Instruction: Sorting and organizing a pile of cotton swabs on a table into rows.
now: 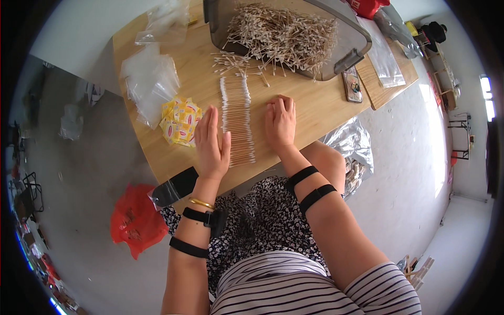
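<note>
A long row of cotton swabs (237, 113) lies side by side on the wooden table, their white tips lined up along both edges. My left hand (212, 149) stands on edge along the row's left side, fingers stretched out, thumb at the swab tips. Just right of the row, apart from it, my right hand (281, 123) rests on the tabletop with loosely bent fingers. Nothing shows in either hand. Beyond the row sits a loose bunch of swabs (231, 63), spilling from a tipped grey plastic bin (359, 44) with a large heap of swabs (283, 34).
Yellow-and-white printed packets (180, 122) lie left of my left hand, with clear plastic bags (149, 79) behind them. A phone (352, 85) lies at the right. By the near left edge are a black strap-like item (178, 186) and a hanging red bag (137, 218).
</note>
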Action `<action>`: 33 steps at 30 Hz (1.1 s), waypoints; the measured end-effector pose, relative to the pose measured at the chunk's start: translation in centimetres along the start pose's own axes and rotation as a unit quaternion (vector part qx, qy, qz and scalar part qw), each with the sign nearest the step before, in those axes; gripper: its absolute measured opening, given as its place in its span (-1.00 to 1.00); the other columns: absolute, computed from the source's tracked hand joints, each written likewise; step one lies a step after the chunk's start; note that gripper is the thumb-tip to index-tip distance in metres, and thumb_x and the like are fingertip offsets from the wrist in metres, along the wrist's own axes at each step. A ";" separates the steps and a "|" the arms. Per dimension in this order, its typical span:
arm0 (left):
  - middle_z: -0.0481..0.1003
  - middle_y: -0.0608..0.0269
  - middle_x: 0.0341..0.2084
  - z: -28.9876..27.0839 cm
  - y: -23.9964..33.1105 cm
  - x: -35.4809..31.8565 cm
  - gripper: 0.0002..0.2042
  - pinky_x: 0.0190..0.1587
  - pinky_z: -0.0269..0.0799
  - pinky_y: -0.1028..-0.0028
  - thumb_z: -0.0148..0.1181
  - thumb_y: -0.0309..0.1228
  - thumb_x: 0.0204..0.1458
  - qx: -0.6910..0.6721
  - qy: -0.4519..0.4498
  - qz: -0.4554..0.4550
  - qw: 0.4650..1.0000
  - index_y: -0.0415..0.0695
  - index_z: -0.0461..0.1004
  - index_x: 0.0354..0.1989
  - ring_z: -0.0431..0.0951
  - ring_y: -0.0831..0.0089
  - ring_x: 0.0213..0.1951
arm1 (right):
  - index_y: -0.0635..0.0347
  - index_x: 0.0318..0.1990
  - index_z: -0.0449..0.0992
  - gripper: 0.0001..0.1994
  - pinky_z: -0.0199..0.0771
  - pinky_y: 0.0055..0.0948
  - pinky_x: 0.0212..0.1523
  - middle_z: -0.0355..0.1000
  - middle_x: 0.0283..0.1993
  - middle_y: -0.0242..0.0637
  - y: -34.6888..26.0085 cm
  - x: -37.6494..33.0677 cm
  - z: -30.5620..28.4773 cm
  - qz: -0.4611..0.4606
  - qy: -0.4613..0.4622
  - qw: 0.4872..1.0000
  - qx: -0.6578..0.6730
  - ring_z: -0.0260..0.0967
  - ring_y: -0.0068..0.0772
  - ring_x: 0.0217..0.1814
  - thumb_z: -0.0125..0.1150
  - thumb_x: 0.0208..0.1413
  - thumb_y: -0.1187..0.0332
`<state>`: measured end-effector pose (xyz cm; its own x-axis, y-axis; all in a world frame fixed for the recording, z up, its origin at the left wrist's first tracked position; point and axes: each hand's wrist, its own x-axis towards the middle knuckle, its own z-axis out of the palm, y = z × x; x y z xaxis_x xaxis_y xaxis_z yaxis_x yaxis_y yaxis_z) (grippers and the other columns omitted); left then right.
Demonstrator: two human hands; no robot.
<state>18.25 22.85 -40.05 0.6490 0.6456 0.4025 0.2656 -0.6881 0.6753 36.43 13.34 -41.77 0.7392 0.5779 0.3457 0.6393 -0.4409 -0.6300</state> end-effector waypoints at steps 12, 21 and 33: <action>0.50 0.05 -0.06 -10.0 3.0 -19.8 -0.68 0.07 0.37 0.16 0.30 -0.44 0.03 -0.092 -0.345 -0.105 0.928 -0.16 0.53 -0.01 0.49 0.08 0.04 | 0.24 -0.23 0.51 -0.87 0.41 -0.21 0.01 0.39 -0.05 -0.10 2.0 0.1 -3.3 0.039 0.040 0.990 0.131 0.39 0.01 0.00 0.12 0.27 0.37; 0.38 -0.19 0.26 -7.6 0.8 -22.4 -0.19 0.49 -0.24 -0.06 0.09 0.26 0.11 0.242 -0.427 -0.170 0.855 -0.36 0.49 0.15 0.26 0.03 0.38 | 0.15 -0.07 0.64 -0.37 0.43 -0.12 0.15 0.58 -0.06 -0.09 1.7 -14.7 -11.1 -0.023 -0.503 0.845 -0.179 0.52 -0.02 0.04 0.13 0.15 -0.30; 0.62 -0.10 -0.09 -5.7 2.0 -24.1 -0.46 0.03 0.52 0.20 0.27 -0.05 0.10 -0.021 -0.358 -0.248 0.900 -0.21 0.54 0.13 0.65 0.09 -0.05 | 0.20 -0.08 0.67 -0.55 0.50 -0.13 0.05 0.62 -0.12 0.01 -1.4 -21.1 -5.1 -0.066 -0.655 0.749 -0.075 0.55 0.00 0.03 0.31 0.07 0.01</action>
<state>-0.99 7.83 -44.89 0.7555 0.4799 -0.4460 0.6313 -0.3512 0.6915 21.05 -1.77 -44.64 -0.1123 0.7572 -0.6435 0.7777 -0.3361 -0.5312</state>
